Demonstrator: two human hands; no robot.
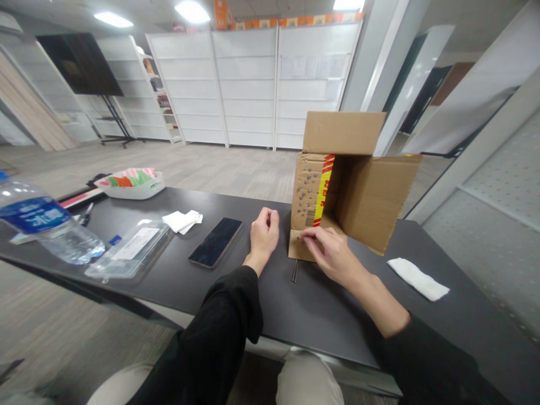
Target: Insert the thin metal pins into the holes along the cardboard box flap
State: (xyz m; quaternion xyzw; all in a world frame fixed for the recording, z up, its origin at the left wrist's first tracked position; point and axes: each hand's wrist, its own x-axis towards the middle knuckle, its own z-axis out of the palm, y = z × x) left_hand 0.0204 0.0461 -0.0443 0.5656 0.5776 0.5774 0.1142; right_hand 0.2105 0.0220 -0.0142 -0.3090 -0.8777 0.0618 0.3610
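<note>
An open cardboard box (358, 197) stands on the dark table, its flaps spread. Several small grey screw heads (307, 179) dot its left panel beside a yellow and red tape strip. My right hand (331, 250) is pinched in front of the box's lower flap (295, 247); something small and thin shows at the fingertips, too small to name. My left hand (264, 233) is curled closed just left of the box, and its fingers hide whatever they may hold. Two thin screws (295, 271) lie on the table below the flap, between my hands.
Left of my hands are a black phone (216, 243), white paper pieces (183, 221), a clear plastic case (129, 250), a water bottle (46, 219) and a white basket (133, 188) of colourful packets. A folded white cloth (417, 278) lies at the right.
</note>
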